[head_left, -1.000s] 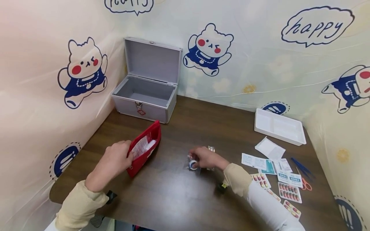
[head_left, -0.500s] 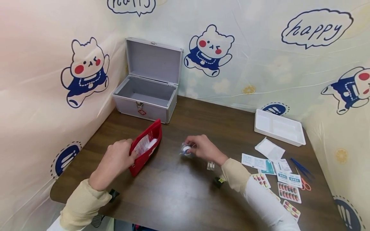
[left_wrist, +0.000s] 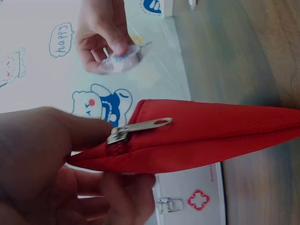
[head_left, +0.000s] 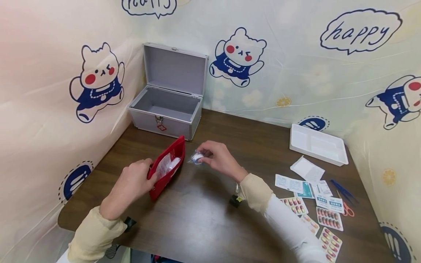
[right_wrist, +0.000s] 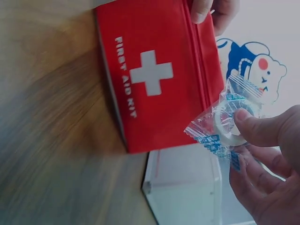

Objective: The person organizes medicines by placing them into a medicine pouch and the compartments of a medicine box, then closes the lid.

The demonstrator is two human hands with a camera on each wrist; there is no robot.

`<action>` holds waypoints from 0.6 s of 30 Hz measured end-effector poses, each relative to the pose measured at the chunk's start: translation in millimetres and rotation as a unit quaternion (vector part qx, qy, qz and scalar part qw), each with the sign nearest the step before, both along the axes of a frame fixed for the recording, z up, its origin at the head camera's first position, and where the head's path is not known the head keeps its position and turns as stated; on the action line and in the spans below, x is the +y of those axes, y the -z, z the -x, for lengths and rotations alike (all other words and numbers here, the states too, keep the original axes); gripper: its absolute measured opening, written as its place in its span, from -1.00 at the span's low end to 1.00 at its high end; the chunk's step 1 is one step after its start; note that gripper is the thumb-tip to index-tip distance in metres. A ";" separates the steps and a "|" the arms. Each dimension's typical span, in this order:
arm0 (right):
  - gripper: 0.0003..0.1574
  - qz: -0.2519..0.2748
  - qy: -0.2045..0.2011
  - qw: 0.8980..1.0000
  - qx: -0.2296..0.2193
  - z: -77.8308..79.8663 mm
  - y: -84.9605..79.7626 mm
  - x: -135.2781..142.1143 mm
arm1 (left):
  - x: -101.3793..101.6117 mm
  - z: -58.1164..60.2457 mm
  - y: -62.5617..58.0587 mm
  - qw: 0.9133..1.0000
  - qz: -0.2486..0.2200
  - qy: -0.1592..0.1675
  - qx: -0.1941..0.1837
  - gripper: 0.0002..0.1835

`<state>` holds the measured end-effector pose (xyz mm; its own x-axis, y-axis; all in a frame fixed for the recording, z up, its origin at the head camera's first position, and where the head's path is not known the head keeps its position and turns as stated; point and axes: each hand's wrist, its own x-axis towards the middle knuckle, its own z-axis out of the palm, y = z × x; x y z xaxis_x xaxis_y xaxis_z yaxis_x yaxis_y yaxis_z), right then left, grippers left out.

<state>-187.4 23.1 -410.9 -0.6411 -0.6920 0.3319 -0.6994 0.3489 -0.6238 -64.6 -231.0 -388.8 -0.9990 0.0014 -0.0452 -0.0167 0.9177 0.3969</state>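
Observation:
My left hand (head_left: 131, 182) grips the near end of a red first aid pouch (right_wrist: 152, 108), thumb and fingers on either side of its top edge beside the zipper pull (left_wrist: 143, 126). The pouch stands on edge with its mouth unzipped, and white packets (head_left: 167, 165) show inside. Between thumb and fingers, my right hand (head_left: 218, 157) pinches a roll of medical tape (right_wrist: 229, 123) sealed in a clear wrapper with blue print. The tape is held up just right of the pouch's mouth, apart from it in the head view.
A silver case (head_left: 164, 117) with its lid up stands behind the pouch. At right lie a white divided tray (head_left: 317, 144), a gauze pad (head_left: 307, 170), paper packets (head_left: 329, 203), blister packs (head_left: 329, 219), blue tweezers (head_left: 343, 190) and orange-handled scissors (head_left: 349, 210).
My right hand has lifted the wrapped tape roll off the table and carried it left and away from me, close to the pouch. My left hand keeps its grip on the pouch.

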 end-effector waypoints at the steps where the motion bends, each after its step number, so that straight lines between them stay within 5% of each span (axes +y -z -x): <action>1: -0.72 0.005 -0.005 1.000 0.001 -0.2 -1.4 -2.7 | 0.0 -1.2 -0.5 1.000 0.000 0.002 -0.003 -0.49; 18: -0.74 0.003 -0.062 0.995 0.079 -10.5 -23.3 -48.4 | 2.3 -4.5 1.3 1.000 -0.006 -0.006 -0.014 -0.60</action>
<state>-176.9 -25.4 -387.7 -0.4908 -0.7603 0.4255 -0.8261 0.2507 -0.5047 -60.1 -228.7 -390.1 -0.9973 -0.0099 -0.0728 -0.0388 0.9126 0.4070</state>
